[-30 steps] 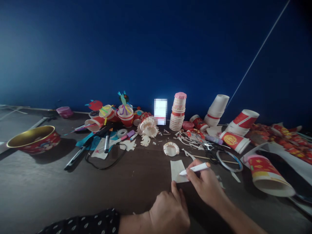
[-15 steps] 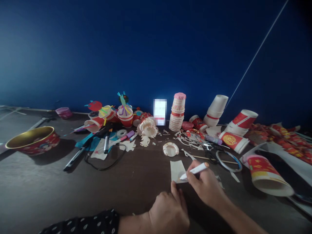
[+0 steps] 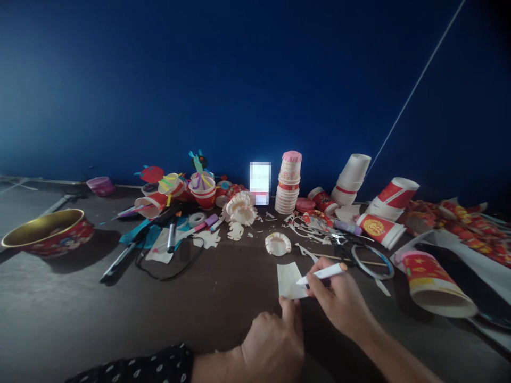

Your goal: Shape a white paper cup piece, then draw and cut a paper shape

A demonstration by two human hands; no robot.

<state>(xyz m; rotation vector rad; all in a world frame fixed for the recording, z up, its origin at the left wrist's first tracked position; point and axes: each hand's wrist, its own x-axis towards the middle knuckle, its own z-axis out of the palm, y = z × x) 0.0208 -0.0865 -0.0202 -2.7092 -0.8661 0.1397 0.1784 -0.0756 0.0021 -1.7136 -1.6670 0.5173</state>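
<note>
A small off-white piece of paper [image 3: 288, 277] lies flat on the dark table in front of me. At its lower edge, the outstretched index finger of my left hand [image 3: 275, 340] presses it down, with the other fingers partly curled and partly hidden. My right hand [image 3: 339, 298] is closed around a white marker [image 3: 325, 273] with an orange end. The marker's tip points down and left at the paper's right part; I cannot tell whether it touches. Just beyond the paper sits a pale ring-shaped paper piece [image 3: 278, 244], cut like a cup rim.
Paper scraps and black scissors [image 3: 344, 242] lie beyond my right hand, near a tape roll [image 3: 373, 261]. A tipped red cup [image 3: 429, 276] rests at right. Stacked cups [image 3: 289, 183] stand at the back. To the left are a gold-lined bowl [image 3: 51, 234] and a black marker [image 3: 171, 236].
The marker's tip has shifted up and slightly right from the paper's lower edge. My left finger stays at that edge. The whole view has slid slightly left.
</note>
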